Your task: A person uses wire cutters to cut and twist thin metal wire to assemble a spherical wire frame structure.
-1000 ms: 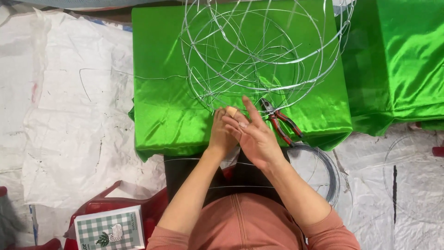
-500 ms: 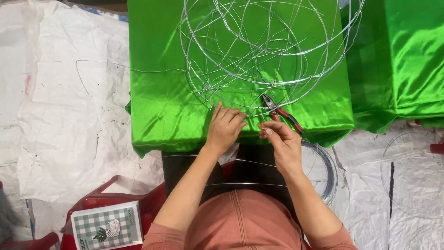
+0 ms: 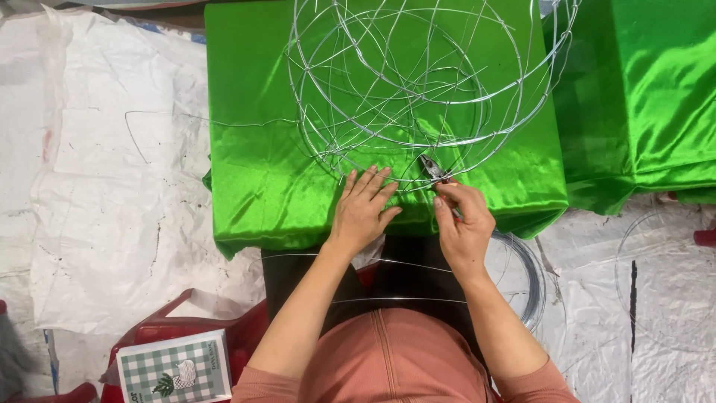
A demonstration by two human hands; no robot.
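Head view: at far left a loose wire end trails off the green cloth onto the white sheeting; it could snag my sleeve and drag the wire frame sideways, I think. My left hand lies flat and open, fingers spread, on the cloth at the frame's near rim, which sits on the worktop just ahead of me. On slick satin that hold may slide. My right hand is closed round the pliers, their nose at the rim wire. Squeeze too hard and the thin wire could kink or snap. A wire coil lies at right, below the worktop edge.
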